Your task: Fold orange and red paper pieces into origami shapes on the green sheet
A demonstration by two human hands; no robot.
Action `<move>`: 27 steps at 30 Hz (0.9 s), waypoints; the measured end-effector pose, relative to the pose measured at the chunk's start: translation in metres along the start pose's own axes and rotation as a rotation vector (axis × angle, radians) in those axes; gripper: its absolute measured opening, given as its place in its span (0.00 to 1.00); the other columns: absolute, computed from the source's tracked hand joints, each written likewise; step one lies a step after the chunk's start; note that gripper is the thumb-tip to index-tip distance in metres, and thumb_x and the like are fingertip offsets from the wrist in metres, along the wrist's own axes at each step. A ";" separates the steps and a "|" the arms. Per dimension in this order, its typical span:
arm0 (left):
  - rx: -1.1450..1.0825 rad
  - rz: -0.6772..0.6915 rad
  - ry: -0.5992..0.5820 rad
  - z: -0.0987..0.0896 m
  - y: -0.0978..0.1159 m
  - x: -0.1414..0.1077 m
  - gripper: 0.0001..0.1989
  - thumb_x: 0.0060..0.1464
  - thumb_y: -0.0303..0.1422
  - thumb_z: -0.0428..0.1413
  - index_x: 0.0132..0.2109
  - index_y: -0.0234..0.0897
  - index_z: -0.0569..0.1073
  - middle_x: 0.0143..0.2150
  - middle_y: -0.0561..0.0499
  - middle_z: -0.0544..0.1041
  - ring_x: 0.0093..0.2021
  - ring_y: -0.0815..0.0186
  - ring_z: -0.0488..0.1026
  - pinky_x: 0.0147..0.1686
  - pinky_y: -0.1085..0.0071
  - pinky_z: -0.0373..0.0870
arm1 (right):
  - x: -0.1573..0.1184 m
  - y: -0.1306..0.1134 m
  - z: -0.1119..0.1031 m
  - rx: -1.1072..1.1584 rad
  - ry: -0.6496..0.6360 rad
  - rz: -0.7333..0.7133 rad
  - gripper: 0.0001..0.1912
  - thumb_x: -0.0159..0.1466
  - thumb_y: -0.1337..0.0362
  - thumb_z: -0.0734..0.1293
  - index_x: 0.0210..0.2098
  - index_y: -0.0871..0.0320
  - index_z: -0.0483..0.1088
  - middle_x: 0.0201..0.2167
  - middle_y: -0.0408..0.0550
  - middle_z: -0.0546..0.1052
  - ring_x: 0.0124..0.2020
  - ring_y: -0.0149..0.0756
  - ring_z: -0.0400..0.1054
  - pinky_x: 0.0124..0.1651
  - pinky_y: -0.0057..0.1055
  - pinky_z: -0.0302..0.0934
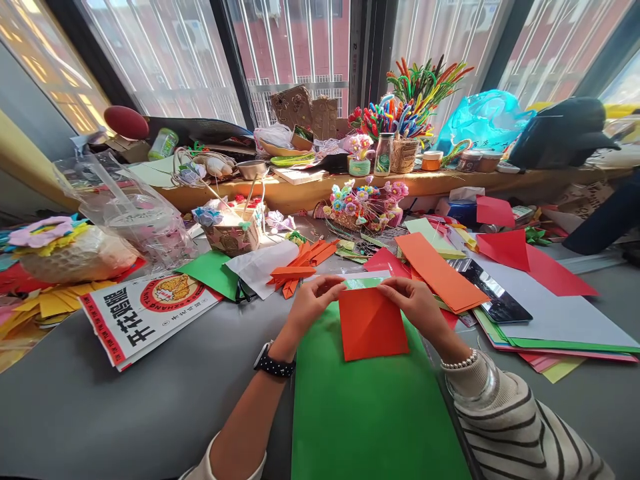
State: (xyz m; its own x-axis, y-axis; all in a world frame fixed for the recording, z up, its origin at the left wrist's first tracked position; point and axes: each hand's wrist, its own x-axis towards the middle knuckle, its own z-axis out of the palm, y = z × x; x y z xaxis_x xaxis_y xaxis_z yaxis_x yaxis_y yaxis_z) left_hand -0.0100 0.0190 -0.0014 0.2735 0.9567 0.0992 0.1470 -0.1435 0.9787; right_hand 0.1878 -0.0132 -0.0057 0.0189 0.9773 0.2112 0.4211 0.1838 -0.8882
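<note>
A square of orange-red paper (375,328) with faint diagonal creases is held up at its far edge, above a large green sheet (370,420). My left hand (320,301) is closed in a pinch near the paper's upper left corner. At the upper right, my right hand (411,303) pinches the same edge between thumb and fingers. A shiny pale green strip (367,283) shows between the two sets of fingertips; what it belongs to is unclear.
Folded orange strips (305,263) lie beyond my left hand. To the right are an orange paper strip (443,270), a black phone (493,293) and stacked coloured sheets (565,320). A printed paper bag (155,310) lies left. Flower baskets (235,230) stand behind.
</note>
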 end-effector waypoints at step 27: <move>0.279 0.096 -0.020 0.006 0.002 -0.003 0.13 0.44 0.40 0.52 0.28 0.35 0.74 0.28 0.50 0.76 0.30 0.65 0.70 0.26 0.76 0.63 | 0.002 0.002 -0.006 0.112 -0.077 0.049 0.15 0.53 0.55 0.62 0.29 0.60 0.71 0.24 0.47 0.74 0.26 0.35 0.69 0.31 0.30 0.64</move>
State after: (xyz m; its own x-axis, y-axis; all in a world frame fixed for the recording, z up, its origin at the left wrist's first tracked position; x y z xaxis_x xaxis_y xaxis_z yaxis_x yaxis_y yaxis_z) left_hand -0.0050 0.0140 -0.0012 0.3168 0.9306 0.1832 0.3741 -0.3001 0.8775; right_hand 0.1943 -0.0116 -0.0041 -0.0343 0.9897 0.1390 0.3173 0.1426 -0.9375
